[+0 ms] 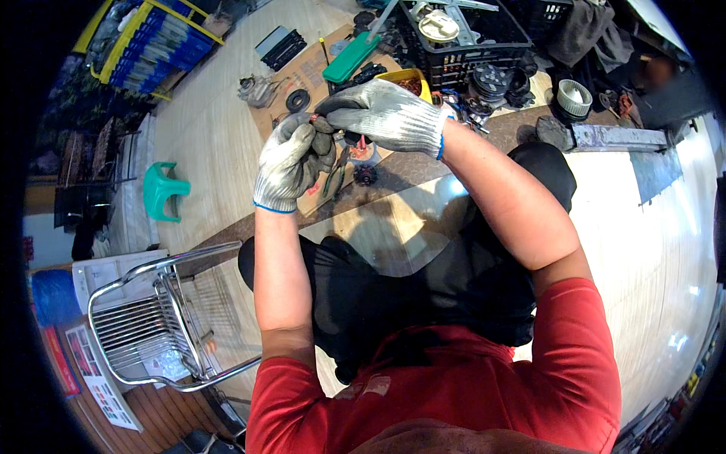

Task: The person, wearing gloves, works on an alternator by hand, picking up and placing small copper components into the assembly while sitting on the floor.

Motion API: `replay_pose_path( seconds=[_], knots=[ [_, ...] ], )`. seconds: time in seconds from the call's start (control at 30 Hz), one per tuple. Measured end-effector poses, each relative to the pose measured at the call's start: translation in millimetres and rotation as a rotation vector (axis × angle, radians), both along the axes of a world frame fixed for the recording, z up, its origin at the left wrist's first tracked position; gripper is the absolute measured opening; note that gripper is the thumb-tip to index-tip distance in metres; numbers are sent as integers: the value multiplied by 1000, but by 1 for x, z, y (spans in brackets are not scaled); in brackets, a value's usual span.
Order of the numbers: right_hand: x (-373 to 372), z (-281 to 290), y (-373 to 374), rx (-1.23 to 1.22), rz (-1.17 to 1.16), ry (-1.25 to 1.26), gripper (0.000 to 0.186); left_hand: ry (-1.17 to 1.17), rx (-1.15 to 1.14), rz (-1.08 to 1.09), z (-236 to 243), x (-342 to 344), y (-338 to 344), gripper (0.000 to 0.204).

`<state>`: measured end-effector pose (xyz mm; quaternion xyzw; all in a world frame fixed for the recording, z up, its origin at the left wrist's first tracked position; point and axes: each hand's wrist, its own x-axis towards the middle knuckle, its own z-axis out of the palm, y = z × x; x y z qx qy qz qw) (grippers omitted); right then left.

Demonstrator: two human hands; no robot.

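Both hands wear grey-white gloves with dark palms. My left hand and my right hand meet over the cardboard, fingers closed around a small dark part with a red bit, mostly hidden by the gloves. Just below them lie pliers, a red object and a round dark toothed part. Behind my right hand is a yellow tub of small copper-coloured pieces.
A black crate of parts, a green case, a metal housing and a white blower wheel surround the work. At left are a green stool and a chrome chair; at right, a metal bar.
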<state>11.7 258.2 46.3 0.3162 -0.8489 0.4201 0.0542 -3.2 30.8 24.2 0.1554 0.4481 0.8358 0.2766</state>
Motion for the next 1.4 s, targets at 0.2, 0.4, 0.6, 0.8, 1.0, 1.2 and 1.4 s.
replay_pose_path(
  seconds=[0.2, 0.4, 0.6, 0.8, 1.0, 1.2, 1.4],
  knots=[
    [-1, -26, -9, -171, -54, 176, 21, 14, -254, 177, 8, 6, 6, 22],
    [-2, -38, -23, -129, -182, 327, 20, 105, -454, 374, 9, 16, 15, 24],
    [-4, -44, -27, -129, -180, 345, 20, 224, -565, 507, 19, 17, 22, 24],
    [3, -22, -30, -371, -154, -344, 27, 245, -488, 503, 12, 12, 16, 18],
    [-3, -25, -27, -183, -188, -58, 33, 224, -493, 521, 8, 15, 20, 22],
    [-7, -34, -21, 169, -248, 303, 32, 476, -824, 604, 1, 15, 29, 32],
    [-5, -32, -21, 144, -351, 216, 37, 629, -934, 591, 1, 12, 31, 36]
  ],
)
